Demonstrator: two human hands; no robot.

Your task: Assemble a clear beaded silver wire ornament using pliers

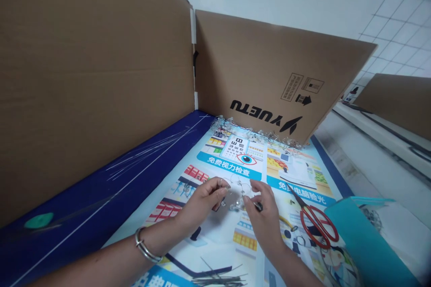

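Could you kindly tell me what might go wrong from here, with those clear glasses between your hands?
The small dark-handled tool in your right hand sits very close to the clear rimless glasses, so it might scratch them. Your left hand holds them only by the fingertips, so they could perhaps slip. The red-handled scissors lie near your right hand, so their blades could catch it.

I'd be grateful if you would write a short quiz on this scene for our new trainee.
1. Which wears the metal bangle: the left hand or the right hand?
2. True or false: the red-handled scissors lie on the printed mat.
3. Which word is printed in black on the cardboard panel?

Key: 1. The left hand. 2. True. 3. YUETU.
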